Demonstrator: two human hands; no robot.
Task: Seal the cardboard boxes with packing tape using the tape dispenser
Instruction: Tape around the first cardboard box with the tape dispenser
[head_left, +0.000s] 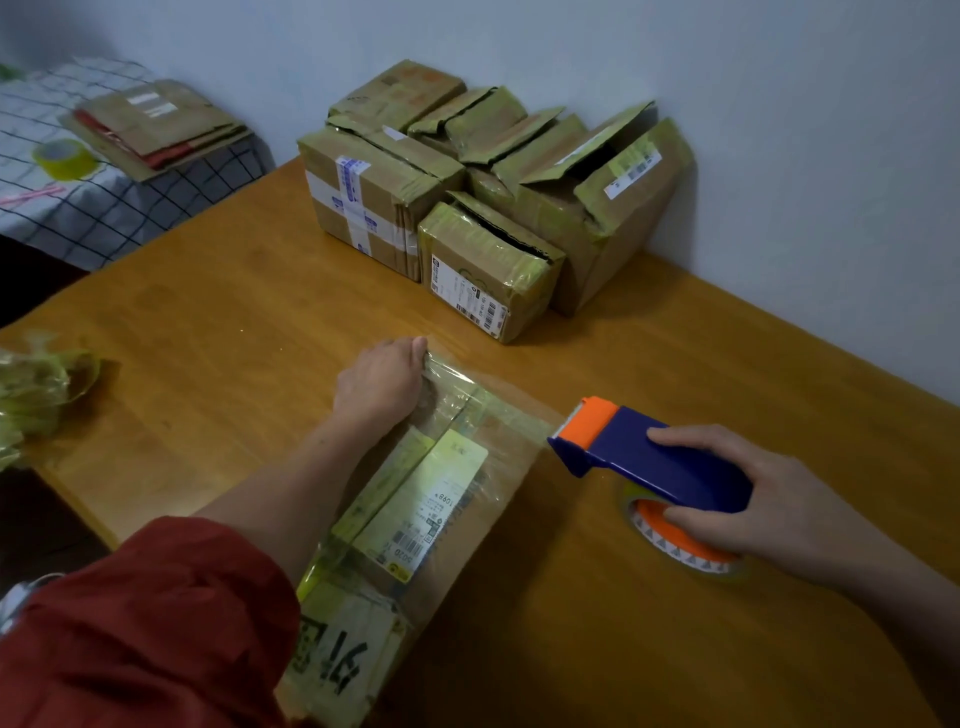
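Observation:
A flat cardboard box (467, 525) with a yellow shipping label lies on the wooden table (234, 291) in front of me. My left hand (379, 384) presses on its far end, fingers curled over the far edge onto clear tape. My right hand (753, 504) grips a blue and orange tape dispenser (644, 457) just right of the box. The dispenser's orange head is at the box's right edge, and a strip of clear tape runs from it across the box top toward my left hand.
Several cardboard boxes (488, 197), some with open flaps, are stacked against the wall at the back. Crumpled used tape (36, 389) lies at the table's left edge. A checked cloth surface at the far left holds flattened cardboard (161, 124) and a yellowish tape roll (65, 158).

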